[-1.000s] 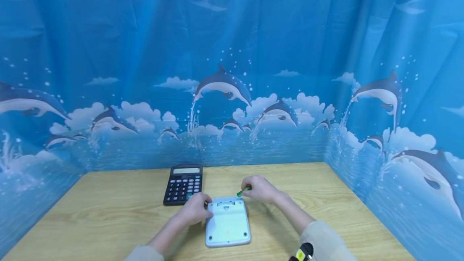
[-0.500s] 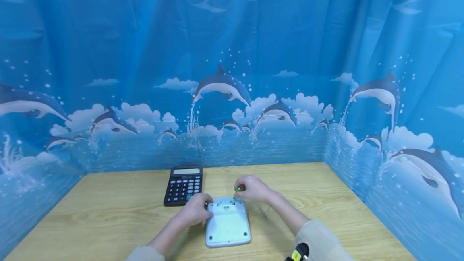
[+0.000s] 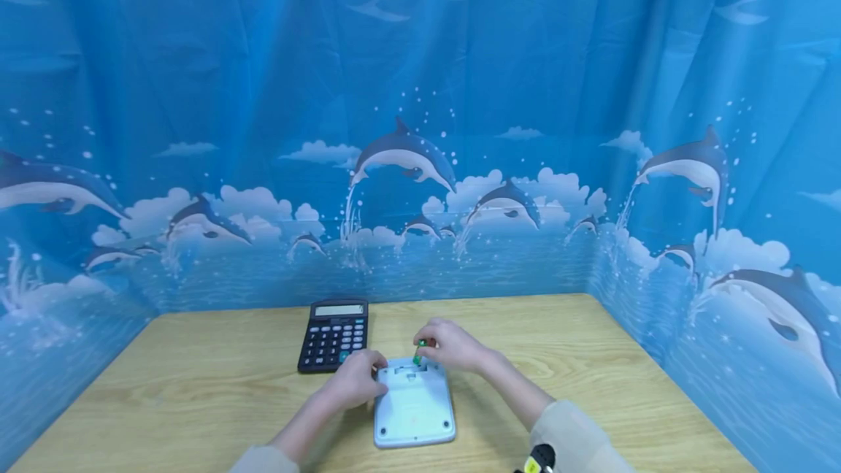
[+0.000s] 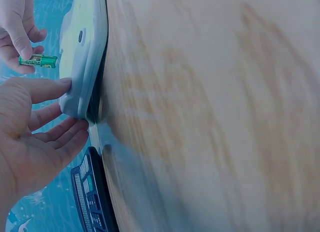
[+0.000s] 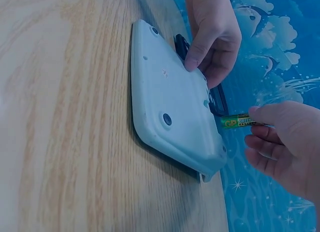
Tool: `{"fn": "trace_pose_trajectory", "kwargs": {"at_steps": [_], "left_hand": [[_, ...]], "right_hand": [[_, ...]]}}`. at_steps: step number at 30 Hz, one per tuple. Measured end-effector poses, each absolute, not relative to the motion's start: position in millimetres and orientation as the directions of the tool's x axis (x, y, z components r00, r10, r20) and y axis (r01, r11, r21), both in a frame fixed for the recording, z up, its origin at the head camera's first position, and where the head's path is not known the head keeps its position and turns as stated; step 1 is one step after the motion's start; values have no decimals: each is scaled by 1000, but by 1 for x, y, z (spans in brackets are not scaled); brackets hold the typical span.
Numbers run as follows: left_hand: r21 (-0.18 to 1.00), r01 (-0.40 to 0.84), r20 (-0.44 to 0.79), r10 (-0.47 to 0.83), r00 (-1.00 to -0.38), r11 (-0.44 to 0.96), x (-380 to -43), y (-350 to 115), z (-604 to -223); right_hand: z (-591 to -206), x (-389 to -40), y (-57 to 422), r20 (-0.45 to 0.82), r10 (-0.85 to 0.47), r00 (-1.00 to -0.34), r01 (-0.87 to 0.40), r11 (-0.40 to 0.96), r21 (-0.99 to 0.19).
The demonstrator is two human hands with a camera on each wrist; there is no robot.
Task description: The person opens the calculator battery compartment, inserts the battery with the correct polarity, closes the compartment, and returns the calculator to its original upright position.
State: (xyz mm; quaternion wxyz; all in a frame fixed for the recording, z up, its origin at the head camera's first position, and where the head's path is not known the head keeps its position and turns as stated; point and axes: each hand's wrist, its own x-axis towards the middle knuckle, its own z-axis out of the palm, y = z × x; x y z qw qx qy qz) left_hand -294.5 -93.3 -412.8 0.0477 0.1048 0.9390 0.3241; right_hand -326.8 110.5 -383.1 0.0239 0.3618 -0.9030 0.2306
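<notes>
A white calculator-like device [image 3: 415, 414] lies back side up on the table, its battery slot at the far end uncovered. My left hand [image 3: 355, 379] grips its far left corner; in the left wrist view the thumb lies on the back and the fingers [image 4: 70, 134] are at the edge. Between thumb and fingers, my right hand [image 3: 453, 346] pinches a green GP battery [image 5: 237, 121]. In the head view the battery is tilted over the slot, its lower end close to it. Whether it touches the slot, I cannot tell.
A black calculator [image 3: 333, 338] lies face up, just behind and left of the white device. The wooden table [image 3: 197, 385] ends at a blue dolphin-print curtain [image 3: 263, 268] at the back and sides.
My right hand has moved left with the battery, from beside the device's far right corner to over the slot. The battery has turned more upright. My left hand keeps its hold.
</notes>
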Motion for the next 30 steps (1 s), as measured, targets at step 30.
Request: {"fn": "trace_pose_trajectory", "kwargs": {"at_steps": [30], "left_hand": [[645,150,-37,227,-973,750,-295,-94,-415]], "right_hand": [[-380,-319,100,219,-693,-687,-722,612,-323]]}}
